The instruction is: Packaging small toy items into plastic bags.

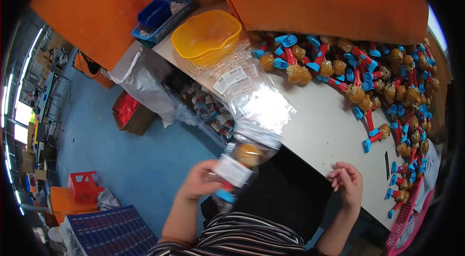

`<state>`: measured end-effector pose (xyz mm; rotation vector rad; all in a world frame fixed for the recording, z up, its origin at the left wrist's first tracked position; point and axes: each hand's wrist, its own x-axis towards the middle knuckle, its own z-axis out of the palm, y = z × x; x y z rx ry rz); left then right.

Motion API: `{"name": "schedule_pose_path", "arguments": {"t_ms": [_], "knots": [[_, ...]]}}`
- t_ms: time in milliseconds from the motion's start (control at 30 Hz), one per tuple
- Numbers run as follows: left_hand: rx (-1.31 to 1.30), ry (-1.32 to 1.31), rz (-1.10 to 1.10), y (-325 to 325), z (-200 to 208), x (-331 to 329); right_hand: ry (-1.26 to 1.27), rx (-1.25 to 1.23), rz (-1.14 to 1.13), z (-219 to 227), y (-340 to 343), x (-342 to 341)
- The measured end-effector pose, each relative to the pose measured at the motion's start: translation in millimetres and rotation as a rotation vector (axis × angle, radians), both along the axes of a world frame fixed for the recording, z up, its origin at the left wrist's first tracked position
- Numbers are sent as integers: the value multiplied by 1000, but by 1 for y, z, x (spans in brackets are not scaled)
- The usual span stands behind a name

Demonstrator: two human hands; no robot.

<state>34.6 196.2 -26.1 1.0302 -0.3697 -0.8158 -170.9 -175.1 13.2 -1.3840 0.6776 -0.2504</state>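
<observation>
My left hand (199,180) is closed round the edge of a clear plastic bag (256,135) with a white label. Inside the bag is a toy with a round brown part (248,155), some red and a blue end. The bag hangs tilted in front of my lap, by the table's near edge. My right hand (348,181) is at the table edge with loosely bent fingers apart and nothing in them. Flat clear bags (259,98) with labels lie on the white table (315,130). Many loose toys (356,94), brown, red and blue, are heaped at the right.
A yellow basket (206,36) and blue trays (157,19) stand at the table's far left. Below its left edge, a lined container holds bagged toys (208,106). A carton of red pieces (127,111) sits on the floor. A pink basket (404,227) is at right.
</observation>
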Motion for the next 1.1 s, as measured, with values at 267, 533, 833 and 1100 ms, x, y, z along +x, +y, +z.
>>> {"name": "schedule_pose_path", "arguments": {"t_ms": [267, 533, 833, 1100], "knots": [[-19, -111, 594, 60, -66, 93, 34, -47, -26, -2, 6, 11], [-72, 5, 753, 6, -144, 176, 9, -104, -130, -6, 9, 4], [23, -19, 866, -32, -183, 200, -30, -239, -155, -14, 25, 8], [-33, 318, 723, -66, -99, -11, 89, -416, 369, -57, 162, 90]]}}
